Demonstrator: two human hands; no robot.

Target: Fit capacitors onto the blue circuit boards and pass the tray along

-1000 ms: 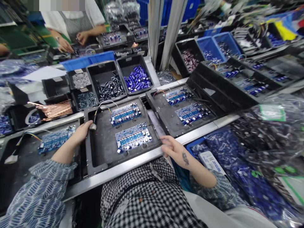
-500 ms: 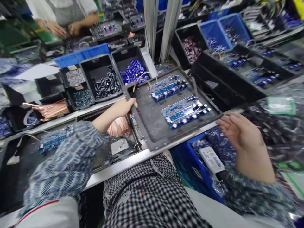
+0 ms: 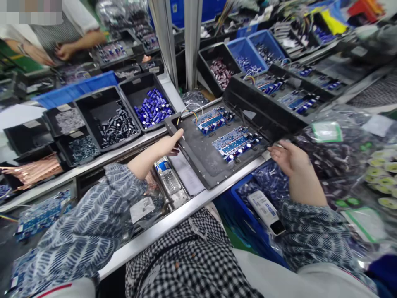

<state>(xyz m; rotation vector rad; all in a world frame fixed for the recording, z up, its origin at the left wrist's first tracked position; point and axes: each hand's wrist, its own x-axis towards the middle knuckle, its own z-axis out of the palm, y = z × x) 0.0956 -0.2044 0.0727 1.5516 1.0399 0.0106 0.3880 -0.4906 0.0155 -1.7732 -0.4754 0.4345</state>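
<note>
A shallow black tray lies tilted at the bench edge, carrying two blue circuit boards, one farther back and one nearer. At its left rim is my left hand, thumb along the rim and fingers curled at the side, partly hidden. My right hand has its curled fingertips at the tray's right corner. Thin coloured wires rise from the back board. Left of the tray, a clear plastic bottle lies on its side below my left wrist.
Black bins hold blue capacitors, black capacitors and small metal parts. Behind the tray, another black tray carries more boards. A blue crate with bagged parts and a white box stands below the bench edge. Across the bench, a co-worker's hands show.
The tray has shifted right and away across the bench, with both hands at it. The bottle and a pale surface beside it are now uncovered. My view has turned somewhat right.
</note>
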